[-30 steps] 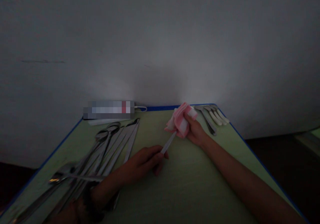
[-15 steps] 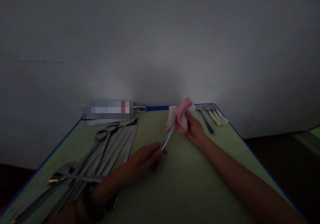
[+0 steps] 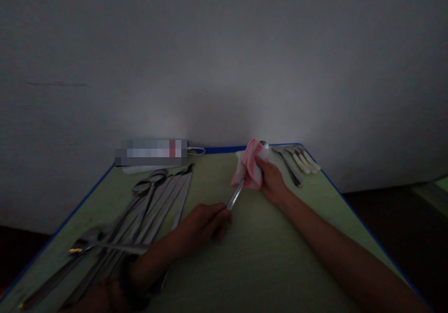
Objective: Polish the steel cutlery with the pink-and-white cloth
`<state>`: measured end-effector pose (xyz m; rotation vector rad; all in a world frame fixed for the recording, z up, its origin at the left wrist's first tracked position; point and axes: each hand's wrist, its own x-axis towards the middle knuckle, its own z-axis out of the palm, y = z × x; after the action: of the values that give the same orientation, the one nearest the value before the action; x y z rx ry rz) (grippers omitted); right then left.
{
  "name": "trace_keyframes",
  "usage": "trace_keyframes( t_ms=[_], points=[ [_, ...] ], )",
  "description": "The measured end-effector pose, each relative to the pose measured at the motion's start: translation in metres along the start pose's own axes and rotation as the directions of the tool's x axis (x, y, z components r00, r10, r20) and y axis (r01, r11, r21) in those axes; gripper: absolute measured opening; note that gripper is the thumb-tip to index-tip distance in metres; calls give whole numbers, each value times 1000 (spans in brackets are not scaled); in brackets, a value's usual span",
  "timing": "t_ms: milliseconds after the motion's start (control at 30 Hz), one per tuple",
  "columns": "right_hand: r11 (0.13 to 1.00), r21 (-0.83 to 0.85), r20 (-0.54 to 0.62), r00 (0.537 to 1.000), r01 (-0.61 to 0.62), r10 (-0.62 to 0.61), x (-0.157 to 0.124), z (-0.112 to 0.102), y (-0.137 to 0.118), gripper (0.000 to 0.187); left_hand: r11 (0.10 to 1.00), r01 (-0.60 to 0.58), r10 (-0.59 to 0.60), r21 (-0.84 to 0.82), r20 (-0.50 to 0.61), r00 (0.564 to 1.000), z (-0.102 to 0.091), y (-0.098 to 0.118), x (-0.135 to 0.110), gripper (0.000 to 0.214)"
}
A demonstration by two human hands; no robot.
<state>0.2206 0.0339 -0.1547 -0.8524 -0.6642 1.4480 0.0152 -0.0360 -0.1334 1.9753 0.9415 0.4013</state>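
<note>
My left hand [image 3: 209,220] grips the handle end of a metal spoon [image 3: 235,198] over the middle of the table. The spoon slants up and away to the right, into a folded pink and white cloth [image 3: 251,163]. My right hand [image 3: 272,178] is closed around that cloth, pressing it about the spoon. Part of the shiny spoon bowl shows past the cloth's far side; the neck is covered. Under and beside my left forearm lie several long metal spoons [image 3: 151,201], some crossing each other.
At the back right lie a metal spoon [image 3: 290,167] and several pieces of cutlery with cream handles [image 3: 304,163]. A blurred-out box [image 3: 152,152] with a white cable [image 3: 196,150] stands at the back left. The green table [image 3: 280,257] has a blue edge and meets a grey wall [image 3: 224,61].
The cloth and my right hand have slid slightly down the spoon toward my left hand, and the bowl's tip now shows beyond the cloth. My left hand has barely moved.
</note>
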Motion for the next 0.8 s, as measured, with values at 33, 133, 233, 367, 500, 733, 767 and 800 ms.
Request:
trace_keyframes(
  t_ms=[33, 133, 233, 367, 500, 733, 767, 800],
  points=[
    [1000, -25, -5, 1000, 14, -14, -2, 2, 2, 26, 1000, 3, -3, 4, -17, 1000, 0, 0, 0, 31],
    [991, -119, -16, 998, 62, -65, -10, 9, 10, 30, 1000, 0, 1, 22, -67, 998, 1, 2, 2, 33],
    [969, -219, 0, 994, 111, -114, -22, 18, 18, 33, 1000, -6, 7, 16, -93, 996, 1, 3, 3, 34],
    [940, -312, 13, 990, 137, -140, -40, 30, 21, 31, 1000, 8, -10, -14, -142, 990, 2, 3, 4, 35],
    [936, -337, 64, 994, 104, -87, -57, 43, 25, 26, 999, 50, -53, -20, -209, 976, 1, 4, 5, 39],
    [976, -219, 60, 998, -9, 22, -65, 49, 35, 24, 993, 112, -115, -28, -244, 963, 1, 2, 6, 41],
    [984, -174, 64, 997, -30, 42, -62, 48, 35, 24, 994, 102, -107, -36, -243, 964, 1, 3, 6, 39],
    [992, -118, 63, 996, -55, 63, -58, 47, 34, 24, 995, 87, -95, -44, -237, 967, 1, 4, 6, 37]
  ],
)
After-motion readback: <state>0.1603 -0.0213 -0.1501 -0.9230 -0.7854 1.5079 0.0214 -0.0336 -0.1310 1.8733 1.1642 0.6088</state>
